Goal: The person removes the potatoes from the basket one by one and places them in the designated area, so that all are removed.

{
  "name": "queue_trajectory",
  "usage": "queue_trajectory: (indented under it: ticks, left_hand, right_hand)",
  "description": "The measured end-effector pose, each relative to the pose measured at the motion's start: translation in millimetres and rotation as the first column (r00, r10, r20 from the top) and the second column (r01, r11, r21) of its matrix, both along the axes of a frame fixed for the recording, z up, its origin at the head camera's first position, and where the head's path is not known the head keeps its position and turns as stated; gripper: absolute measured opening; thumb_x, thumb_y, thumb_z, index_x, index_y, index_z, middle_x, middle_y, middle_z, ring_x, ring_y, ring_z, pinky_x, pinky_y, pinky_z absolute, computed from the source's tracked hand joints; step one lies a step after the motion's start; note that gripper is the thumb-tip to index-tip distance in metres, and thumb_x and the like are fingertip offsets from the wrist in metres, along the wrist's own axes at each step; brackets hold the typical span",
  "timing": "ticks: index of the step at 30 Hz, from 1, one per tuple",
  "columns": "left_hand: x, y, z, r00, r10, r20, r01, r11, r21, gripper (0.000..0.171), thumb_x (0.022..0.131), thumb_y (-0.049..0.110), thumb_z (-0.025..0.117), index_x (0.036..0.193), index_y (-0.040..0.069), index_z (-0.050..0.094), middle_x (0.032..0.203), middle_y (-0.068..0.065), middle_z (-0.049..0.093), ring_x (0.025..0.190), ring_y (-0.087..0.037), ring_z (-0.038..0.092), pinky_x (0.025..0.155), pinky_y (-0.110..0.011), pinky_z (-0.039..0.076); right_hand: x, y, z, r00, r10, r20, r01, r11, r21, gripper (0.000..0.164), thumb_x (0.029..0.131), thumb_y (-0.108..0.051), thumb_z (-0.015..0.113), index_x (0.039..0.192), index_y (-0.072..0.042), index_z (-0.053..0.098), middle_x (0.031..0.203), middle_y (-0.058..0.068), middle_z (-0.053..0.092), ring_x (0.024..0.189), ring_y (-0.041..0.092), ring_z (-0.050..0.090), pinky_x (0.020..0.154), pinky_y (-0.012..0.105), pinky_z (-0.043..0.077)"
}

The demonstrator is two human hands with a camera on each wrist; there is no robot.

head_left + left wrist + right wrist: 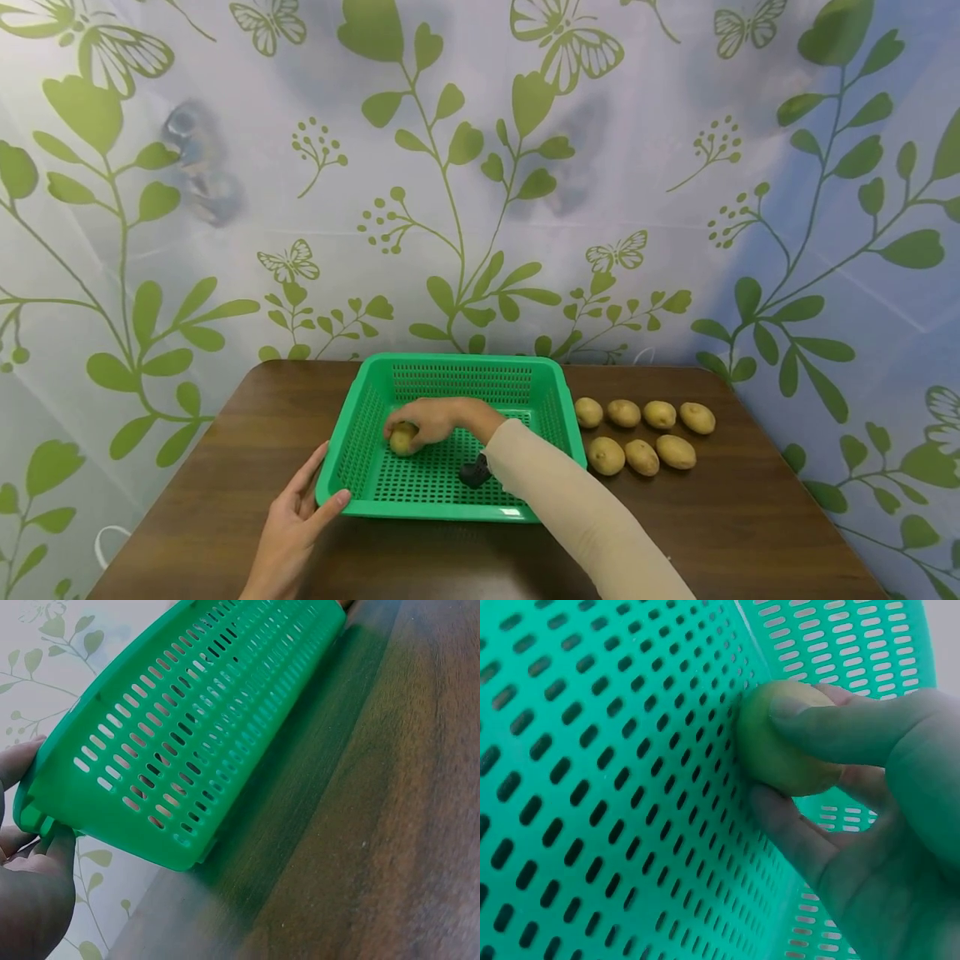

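A green plastic basket (442, 507) with slotted walls stands on the table. My left hand (291, 521) grips its rim at the near left corner, thumb on top; in the left wrist view the fingers (56, 859) curl under the rim. Inside the basket, toward the left, my right hand (437, 418) holds a potato (402, 440). The right wrist view shows thumb and fingers around this potato (784, 746), which is close against the slotted floor. No other potato shows in the basket.
Several potatoes (641, 457) lie in two rows on the brown wooden table (247, 433), just right of the basket. A small black device (474, 472) sits at the right wrist. Behind the table hangs a curtain (637, 167) with green leaves and butterflies.
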State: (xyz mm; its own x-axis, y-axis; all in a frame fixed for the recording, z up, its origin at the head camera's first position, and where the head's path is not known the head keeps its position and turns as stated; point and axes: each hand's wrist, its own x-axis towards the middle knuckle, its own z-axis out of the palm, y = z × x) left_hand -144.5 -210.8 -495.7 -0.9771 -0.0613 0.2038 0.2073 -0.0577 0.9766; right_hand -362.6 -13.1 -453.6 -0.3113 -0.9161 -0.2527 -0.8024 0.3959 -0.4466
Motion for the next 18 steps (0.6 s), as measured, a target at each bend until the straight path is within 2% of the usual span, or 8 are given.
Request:
queue_trajectory:
  ticks: [5,12,18]
  left_hand:
    - [-0.3,1.0,-0.4,1.0,-0.009,0.003,0.009,1.0,0.009,0.074,0.103,-0.001,0.063,0.165,0.004,0.023,0.166,-0.023,0.022,0.137,-0.009,0.049,0.099,-0.025,0.051]
    - [-1.1,1.6,-1.4,1.0,-0.006,-0.011,0.006,1.0,0.025,0.073,0.102,-0.003,0.063,0.164,0.004,0.024,0.166,-0.022,0.023,0.138,-0.012,0.049,0.099,-0.026,0.051]
    - [-1.2,2.5,0.7,1.0,0.008,0.011,-0.008,0.999,0.034,0.072,0.102,-0.001,0.063,0.164,0.005,0.026,0.166,-0.02,0.025,0.137,-0.01,0.049,0.099,-0.025,0.051]
  right_hand:
    - [2.3,0.8,4.3,1.0,0.019,0.016,-0.019,1.0,-0.013,0.041,0.102,-0.012,0.068,0.143,-0.014,0.06,0.132,-0.005,0.059,0.107,0.005,0.055,0.087,0.02,0.047]
    - [0.9,3.9,16.9,0.993,-0.001,0.12,0.01,0.997,-0.074,0.043,0.099,-0.007,0.071,0.141,-0.012,0.062,0.132,-0.007,0.058,0.107,0.008,0.055,0.088,0.023,0.049]
    - [1.5,12.3,26.0,0.995,-0.003,0.102,0.01,0.997,-0.075,0.043,0.099,-0.006,0.07,0.141,-0.008,0.062,0.13,-0.006,0.059,0.108,0.009,0.055,0.089,0.023,0.048]
